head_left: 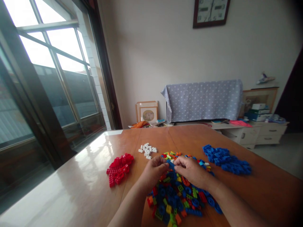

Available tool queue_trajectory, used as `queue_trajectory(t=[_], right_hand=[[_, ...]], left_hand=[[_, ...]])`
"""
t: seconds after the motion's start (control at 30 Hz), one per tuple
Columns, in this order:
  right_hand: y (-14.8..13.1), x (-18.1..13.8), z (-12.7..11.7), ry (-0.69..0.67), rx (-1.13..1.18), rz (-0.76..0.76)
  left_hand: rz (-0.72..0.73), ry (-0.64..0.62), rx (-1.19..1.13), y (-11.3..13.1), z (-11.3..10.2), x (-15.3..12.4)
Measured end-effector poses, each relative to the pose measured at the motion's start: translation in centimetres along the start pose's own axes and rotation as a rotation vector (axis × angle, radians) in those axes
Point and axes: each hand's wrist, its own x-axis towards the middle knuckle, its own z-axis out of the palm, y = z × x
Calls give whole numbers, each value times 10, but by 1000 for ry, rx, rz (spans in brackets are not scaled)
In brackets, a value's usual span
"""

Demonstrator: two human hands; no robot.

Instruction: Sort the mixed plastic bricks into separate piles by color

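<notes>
Over a mixed heap of toy building bricks (176, 197), my two hands are close together. My left hand (155, 170) pinches the left end of a blue brick (170, 164). From the other side, my right hand (190, 168) is closed with its fingertips at the same brick. A bit of white shows beside the blue piece, too small to make out. The heap holds blue, red, green, yellow and orange pieces, and my hands hide part of it. Separate piles lie around it: red bricks (120, 169) on the left, white bricks (147, 150) behind, blue bricks (226, 160) on the right.
Everything lies on a glossy brown wooden table (87, 186). Beyond its far edge stands a low white cabinet (265, 134), with a dotted grey cloth (203, 101) draped over something on top. A glazed window (63, 72) is at the left, and a clock (210, 12) hangs on the wall.
</notes>
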Motion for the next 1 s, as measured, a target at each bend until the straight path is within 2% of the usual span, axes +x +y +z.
queue_trajectory(t=[0.23, 0.4, 0.53, 0.6, 0.7, 0.87, 1.0], right_hand=[[-6, -4, -3, 4, -48, -3], [-6, -3, 3, 36, 62, -47], [-3, -2, 8, 70, 75, -35], [0, -1, 6, 55, 83, -37], [8, 2, -3, 73, 111, -12], [26, 11, -28, 295, 102, 90], [32, 18, -42, 407, 35, 141]], left_hand=[[6, -26, 20, -3, -3, 1], [35, -37, 19, -4, -2, 1], [57, -80, -26, -7, -2, 2], [48, -62, -7, -9, -3, 3], [52, 66, 20, -10, -8, 6], [116, 366, 53, -6, -24, 10], [127, 507, 72, -5, -33, 10]])
